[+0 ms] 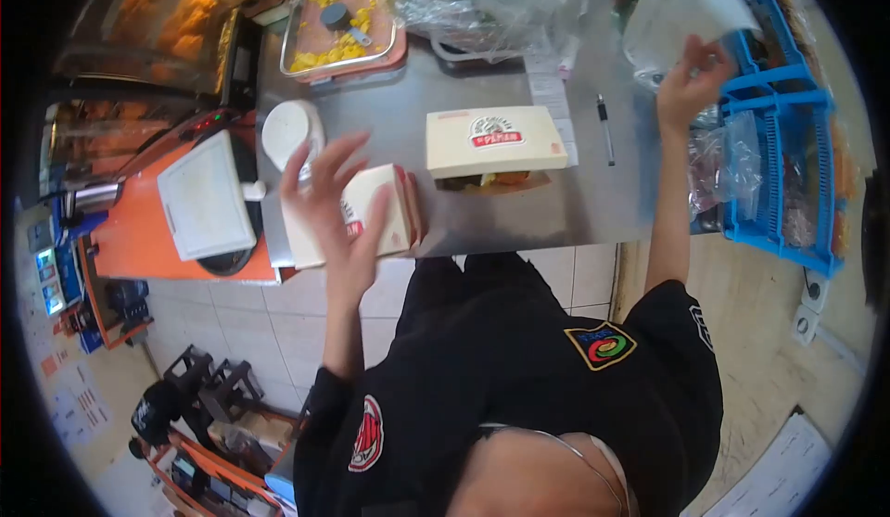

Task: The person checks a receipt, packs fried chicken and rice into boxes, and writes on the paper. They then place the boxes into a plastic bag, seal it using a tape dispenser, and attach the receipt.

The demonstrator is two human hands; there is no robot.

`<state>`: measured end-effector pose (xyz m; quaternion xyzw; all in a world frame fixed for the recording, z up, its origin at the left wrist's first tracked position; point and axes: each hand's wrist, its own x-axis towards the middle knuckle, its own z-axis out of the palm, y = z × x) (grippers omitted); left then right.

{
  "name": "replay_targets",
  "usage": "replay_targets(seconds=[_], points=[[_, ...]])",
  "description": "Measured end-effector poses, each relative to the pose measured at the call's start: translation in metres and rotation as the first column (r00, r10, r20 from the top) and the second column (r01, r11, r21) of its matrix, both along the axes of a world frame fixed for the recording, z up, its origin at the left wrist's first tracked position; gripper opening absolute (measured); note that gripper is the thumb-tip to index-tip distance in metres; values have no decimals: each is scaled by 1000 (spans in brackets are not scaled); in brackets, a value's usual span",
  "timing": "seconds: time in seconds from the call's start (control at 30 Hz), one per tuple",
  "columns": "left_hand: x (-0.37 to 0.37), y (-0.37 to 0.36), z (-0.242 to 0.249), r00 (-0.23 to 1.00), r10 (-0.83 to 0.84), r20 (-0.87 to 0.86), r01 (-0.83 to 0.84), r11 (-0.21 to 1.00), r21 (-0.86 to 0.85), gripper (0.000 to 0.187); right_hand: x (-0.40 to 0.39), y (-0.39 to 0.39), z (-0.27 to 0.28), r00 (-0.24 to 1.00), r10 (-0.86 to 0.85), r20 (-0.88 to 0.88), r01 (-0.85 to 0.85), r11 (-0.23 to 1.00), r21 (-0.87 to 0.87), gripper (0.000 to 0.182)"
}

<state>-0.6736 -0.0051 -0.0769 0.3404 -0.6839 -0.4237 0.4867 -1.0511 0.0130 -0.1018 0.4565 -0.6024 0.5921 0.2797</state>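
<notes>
My left hand (pixel 329 206), its fingers spread, hovers over a cream takeaway box (pixel 380 206) with a red-and-black logo; it holds nothing. A second takeaway box (pixel 496 137) sits to the right, its front slightly raised so that some food (pixel 505 179) shows underneath the lid. My right hand (pixel 693 81) is at the upper right, fingers curled at the edge of a white plastic bag (pixel 686 7), which is partly blurred. The exact grip of those fingers is hard to make out.
On the steel counter (pixel 371 114) are a tray (pixel 301 49) of yellow food with a scoop, a white round container (pixel 289 127), a pen (pixel 604 129) and a paper receipt (pixel 553 109). Blue baskets (pixel 779 109) stand at right. A white tablet screen (pixel 206 195) is at left.
</notes>
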Motion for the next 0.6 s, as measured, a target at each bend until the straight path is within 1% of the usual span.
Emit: replay_targets(seconds=[0.03,0.07,0.1,0.13,0.17,0.2,0.23,0.27,0.3,0.33,0.37,0.4,0.43,0.47,0.5,0.53,0.57,0.6], points=[[-15,-5,10,996,-85,42,87,995,-53,80,29,-2,20,981,188,42,-180,974,-138,19],[-28,-8,18,981,-170,92,179,979,-100,89,77,3,46,893,411,181,-386,909,-159,20],[-39,-9,21,961,-275,-17,274,961,-42,99,123,14,65,740,603,298,-564,798,-215,22],[-48,-3,29,918,-316,-238,332,943,30,83,150,27,70,702,668,246,-689,725,-5,22],[-27,-2,20,957,-173,232,202,973,-110,83,174,36,74,652,732,197,-758,617,214,22],[0,-2,11,784,72,617,141,947,-289,84,200,41,78,585,745,320,-811,541,225,18],[19,-3,17,906,136,402,-58,978,-200,71,218,41,79,453,777,437,-889,434,149,15],[40,-7,24,958,231,169,-225,973,-58,58,227,46,71,454,778,435,-888,436,146,15],[75,-18,30,869,493,34,-494,868,48,44,238,52,56,322,664,674,-925,372,75,19],[117,-29,41,859,487,-158,-465,871,159,48,249,56,38,159,496,853,-945,328,-15,26],[170,-46,45,806,558,-199,-480,812,332,50,261,59,17,163,496,853,-941,337,-16,26],[175,-44,51,776,628,-56,-628,762,-156,52,273,63,-9,155,324,933,-935,353,33,37],[224,-53,37,628,730,269,-671,683,-289,35,284,66,-36,142,145,979,-928,364,81,49],[259,-58,16,540,604,586,-472,794,-382,28,294,67,-67,145,150,978,-919,386,77,49],[283,-66,-8,333,454,826,-245,888,-390,23,300,65,-99,3,18,1000,-885,465,-6,58],[279,-70,-30,156,261,953,-223,949,-223,24,307,60,-114,-154,-100,983,-833,548,-75,67],[276,-71,-67,252,182,950,-194,972,-135,26,312,49,-113,-152,-92,984,-821,566,-74,67],[245,-72,-66,210,-170,963,-194,958,212,29,315,39,-109,-245,-67,967,-826,537,-172,70]])
